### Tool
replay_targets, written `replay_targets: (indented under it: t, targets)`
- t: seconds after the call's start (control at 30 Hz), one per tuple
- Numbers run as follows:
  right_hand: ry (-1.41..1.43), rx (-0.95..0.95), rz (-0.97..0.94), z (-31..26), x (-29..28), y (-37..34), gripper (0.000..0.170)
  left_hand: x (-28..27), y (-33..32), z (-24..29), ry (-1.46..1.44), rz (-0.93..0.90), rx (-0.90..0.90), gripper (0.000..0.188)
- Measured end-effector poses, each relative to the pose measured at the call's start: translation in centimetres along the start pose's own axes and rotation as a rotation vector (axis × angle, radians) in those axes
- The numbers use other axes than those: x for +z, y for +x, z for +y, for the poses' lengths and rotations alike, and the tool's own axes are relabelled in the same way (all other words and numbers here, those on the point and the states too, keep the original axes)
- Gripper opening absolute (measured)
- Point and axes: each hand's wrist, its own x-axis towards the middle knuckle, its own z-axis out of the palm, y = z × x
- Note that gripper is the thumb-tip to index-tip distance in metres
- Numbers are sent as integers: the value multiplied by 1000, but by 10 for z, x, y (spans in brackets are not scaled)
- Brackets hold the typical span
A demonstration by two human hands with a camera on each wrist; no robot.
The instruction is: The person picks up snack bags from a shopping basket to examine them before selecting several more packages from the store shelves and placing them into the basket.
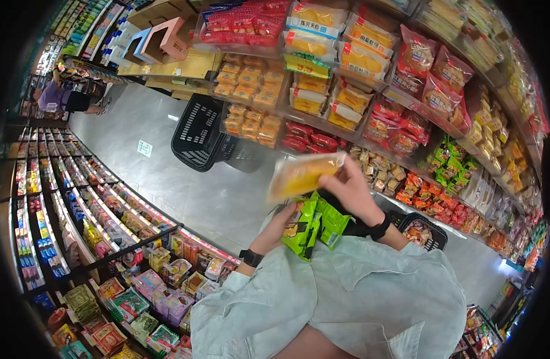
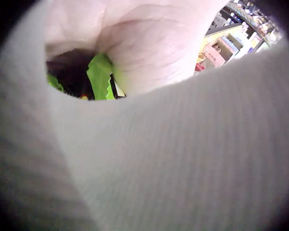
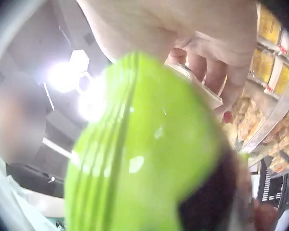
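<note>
My right hand pinches a clear-wrapped yellow bread pack by its right end, thumb across the front; the pack is blurred. Just below it, my left hand grips bright green snack packets in front of my shirt. A second green packet overlaps them on the right. In the right wrist view, a green packet looms large before the curled fingers. A sleeve hides most of the left wrist view, leaving part of the palm and some green wrapper showing.
Tiered shelves with packaged breads and loose snacks stand ahead and right. A black basket is on the grey floor; another basket with packets is at right. Snack racks line the left, where a person stands far off.
</note>
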Motion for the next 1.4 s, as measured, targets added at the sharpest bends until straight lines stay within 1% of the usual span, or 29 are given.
replay_targets:
  t: [0.07,0.1,0.17,0.2,0.3,0.4,0.5,0.57,0.6,0.7,0.77,0.83,0.9,1.0,1.1,1.2,1.23,1.33,1.4]
  targets:
    - [-50,48,121,-11,-27,31,37,13,9,18,22,35,-23,48]
    - [-92,36,133,-11,-44,44,36,19,12,26,32,51,-37,48]
    - [-271,116,235,-25,-66,64,33,9,24,30,20,71,-36,47]
    - [-265,93,250,-13,-84,75,33,4,29,32,13,82,-31,47]
    - [-235,63,316,-7,-105,96,32,7,44,50,88,67,-5,46]
    - [-386,126,299,10,-134,110,34,22,53,75,88,43,-26,46]
    - [-528,324,345,39,-161,127,38,23,61,89,102,67,-31,46]
    - [-566,183,383,61,-169,138,42,20,64,96,106,91,-20,46]
    - [-586,119,405,62,-166,140,44,22,65,100,104,102,-20,47]
    - [-275,181,529,63,-152,150,48,24,64,117,129,56,-26,47]
    - [-617,140,533,81,-169,158,45,16,70,124,117,50,-38,48]
    - [-865,53,521,76,-161,164,43,5,75,135,135,31,-56,48]
    - [-1020,-85,495,62,-146,167,42,-4,79,151,184,0,-75,49]
    - [-938,38,445,48,-121,184,42,-12,80,183,191,-26,-99,49]
    - [-1108,18,366,53,-97,208,43,-36,80,218,227,-108,-135,49]
    - [-1111,-98,346,53,-58,223,40,-57,74,249,239,-156,-180,48]
    - [-1205,-221,351,60,-56,226,39,-68,73,257,237,-165,-199,48]
    - [-1081,69,423,62,-38,219,39,-91,70,280,215,-191,-264,47]
    - [-1101,77,497,67,-25,202,36,-97,67,296,185,-214,-319,48]
